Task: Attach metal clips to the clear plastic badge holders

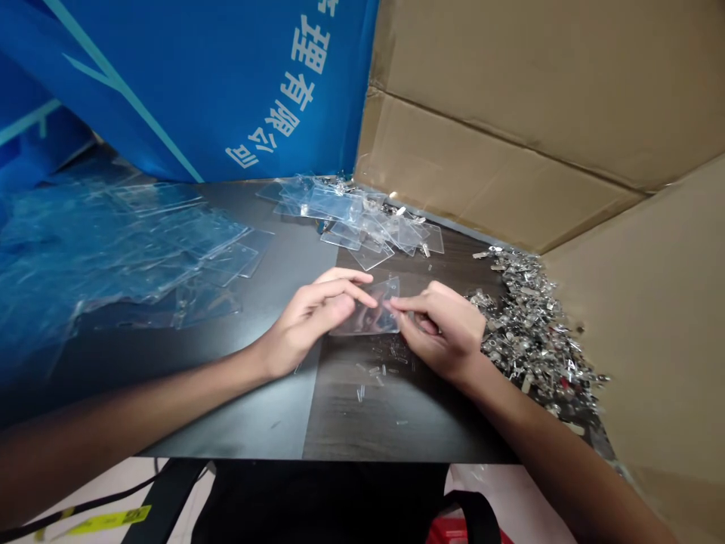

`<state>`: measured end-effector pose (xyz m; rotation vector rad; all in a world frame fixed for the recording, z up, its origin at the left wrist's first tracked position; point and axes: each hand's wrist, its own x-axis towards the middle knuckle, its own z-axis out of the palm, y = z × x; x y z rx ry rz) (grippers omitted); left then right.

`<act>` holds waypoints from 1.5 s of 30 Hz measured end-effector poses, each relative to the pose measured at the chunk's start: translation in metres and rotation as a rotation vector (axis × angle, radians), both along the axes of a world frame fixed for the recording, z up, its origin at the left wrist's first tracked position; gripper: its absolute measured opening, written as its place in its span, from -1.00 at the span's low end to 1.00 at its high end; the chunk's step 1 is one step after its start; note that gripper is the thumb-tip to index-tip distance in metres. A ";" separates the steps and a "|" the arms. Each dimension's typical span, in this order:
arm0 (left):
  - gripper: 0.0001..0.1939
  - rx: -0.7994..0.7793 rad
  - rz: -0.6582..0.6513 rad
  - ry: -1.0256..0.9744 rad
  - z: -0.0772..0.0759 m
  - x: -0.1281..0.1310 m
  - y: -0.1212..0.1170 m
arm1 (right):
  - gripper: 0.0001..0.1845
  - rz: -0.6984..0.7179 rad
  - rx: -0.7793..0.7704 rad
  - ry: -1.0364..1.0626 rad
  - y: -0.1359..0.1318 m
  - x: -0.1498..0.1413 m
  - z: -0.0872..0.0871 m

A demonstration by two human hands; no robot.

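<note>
A clear plastic card sleeve (368,321) lies at a slant between my hands, low over the dark table. My left hand (320,313) has its fingers stretched out over the sleeve's left side, with the index fingertip touching or close to its face. Thumb and index finger of my right hand (445,325) pinch at the sleeve's right edge; the other fingers are curled in. Whether a small piece sits in that pinch is hidden. Just below the sleeve, several tiny clear plastic strips (374,370) are scattered on the table.
Many clear sleeves (141,249) spread in a heap at left. Another pile of sleeves (362,215), with some metal clips, lies at the back. A heap of metal clips (538,325) runs along the right edge. Cardboard (510,136) and a blue printed sheet (198,83) stand behind.
</note>
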<state>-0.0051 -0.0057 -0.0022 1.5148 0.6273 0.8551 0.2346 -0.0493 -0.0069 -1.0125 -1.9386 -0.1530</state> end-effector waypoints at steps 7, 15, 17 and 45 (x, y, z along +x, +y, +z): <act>-0.61 -0.132 -0.044 0.095 0.000 0.008 -0.007 | -0.80 0.206 0.048 -0.109 -0.006 0.010 -0.006; -0.62 -0.358 -0.161 0.004 0.002 0.006 -0.005 | -0.75 0.256 -0.070 -0.078 -0.008 0.000 -0.001; -0.57 -0.380 -0.100 -0.025 0.000 0.006 -0.004 | -0.69 0.194 -0.227 0.074 -0.010 -0.009 0.002; -0.58 -0.244 0.034 -0.035 -0.001 0.006 -0.005 | -0.81 0.313 -1.020 0.780 -0.009 -0.021 0.012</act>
